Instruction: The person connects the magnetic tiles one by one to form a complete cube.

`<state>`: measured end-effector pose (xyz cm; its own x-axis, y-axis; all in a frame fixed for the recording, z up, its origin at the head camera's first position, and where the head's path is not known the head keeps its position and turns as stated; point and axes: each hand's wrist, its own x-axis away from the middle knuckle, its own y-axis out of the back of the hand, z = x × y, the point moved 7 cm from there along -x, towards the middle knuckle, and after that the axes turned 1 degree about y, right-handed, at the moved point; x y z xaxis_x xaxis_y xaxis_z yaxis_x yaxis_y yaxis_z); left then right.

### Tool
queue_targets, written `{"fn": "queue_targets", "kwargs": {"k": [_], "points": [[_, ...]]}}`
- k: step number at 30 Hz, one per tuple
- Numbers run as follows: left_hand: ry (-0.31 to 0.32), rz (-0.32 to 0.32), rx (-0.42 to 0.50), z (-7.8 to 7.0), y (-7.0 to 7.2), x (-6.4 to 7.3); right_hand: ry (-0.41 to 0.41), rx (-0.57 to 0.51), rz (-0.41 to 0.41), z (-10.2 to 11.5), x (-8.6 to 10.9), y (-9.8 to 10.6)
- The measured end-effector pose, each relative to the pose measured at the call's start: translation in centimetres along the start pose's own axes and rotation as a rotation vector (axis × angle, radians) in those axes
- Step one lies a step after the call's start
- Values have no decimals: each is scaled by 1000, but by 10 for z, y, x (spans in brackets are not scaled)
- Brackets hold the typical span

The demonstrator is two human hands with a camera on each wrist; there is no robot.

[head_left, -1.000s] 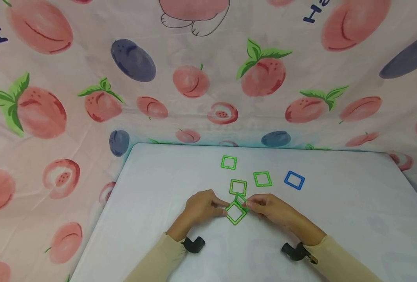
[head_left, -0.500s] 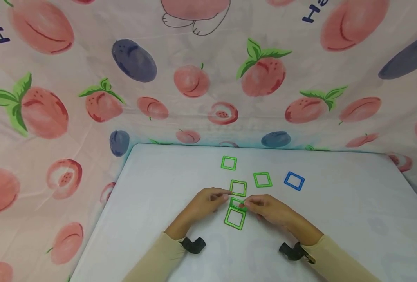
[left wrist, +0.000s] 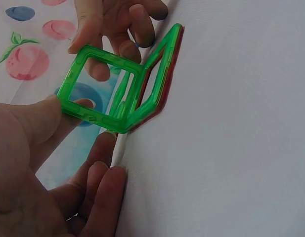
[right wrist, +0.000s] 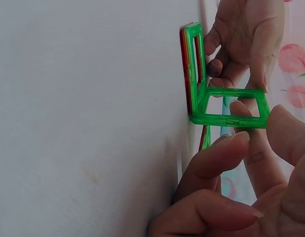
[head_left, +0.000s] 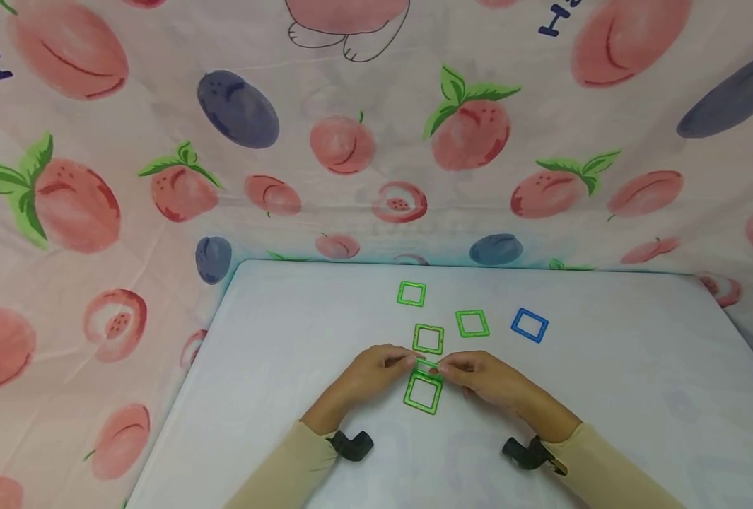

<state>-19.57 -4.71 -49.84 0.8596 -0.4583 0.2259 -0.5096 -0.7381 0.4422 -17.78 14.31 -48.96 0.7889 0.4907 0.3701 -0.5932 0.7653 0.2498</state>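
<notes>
Two green magnetic square tiles meet at an edge. One green tile [head_left: 421, 408] lies flat on the white table, with a red layer under its rim in the wrist views. The other, an upright green tile [left wrist: 112, 60], stands up from its far edge. My left hand [head_left: 372, 371] pinches the upright tile's left side between thumb and index finger. At its right side, my right hand [head_left: 491, 378] pinches the same tile with thumb and index finger. Just beyond the hands lies another green tile [head_left: 430, 327], flat and apart from the pair.
Farther back, a green tile [head_left: 411, 304] lies flat, with one more green tile [head_left: 474, 335] to its right. A blue tile [head_left: 517, 319] lies beyond that. A fruit-printed cloth [head_left: 351, 85] hangs behind the table [head_left: 274, 325].
The joined pair has turned from a diamond angle to nearly square-on. My left hand left the flat tile, then took hold of the upright one. My right hand has kept its pinch.
</notes>
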Motion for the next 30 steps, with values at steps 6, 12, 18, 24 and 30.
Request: {"fn": "queue_targets", "kwargs": {"k": [6,12,18,24,30], "points": [[-5,-6,-6,1,0,-2,-27,-11,-16,-3,0,2],[-5,19,12,0,1,0,-92,-28,-53,-7,2,7],[-8,51,12,-1,3,-1,-84,-59,-47,-9,0,10],[-7,75,11,-3,3,-2,-57,-58,-47,-6,-1,12],[-12,88,2,-4,4,-3,-71,-31,-78,-7,-3,13]]}}
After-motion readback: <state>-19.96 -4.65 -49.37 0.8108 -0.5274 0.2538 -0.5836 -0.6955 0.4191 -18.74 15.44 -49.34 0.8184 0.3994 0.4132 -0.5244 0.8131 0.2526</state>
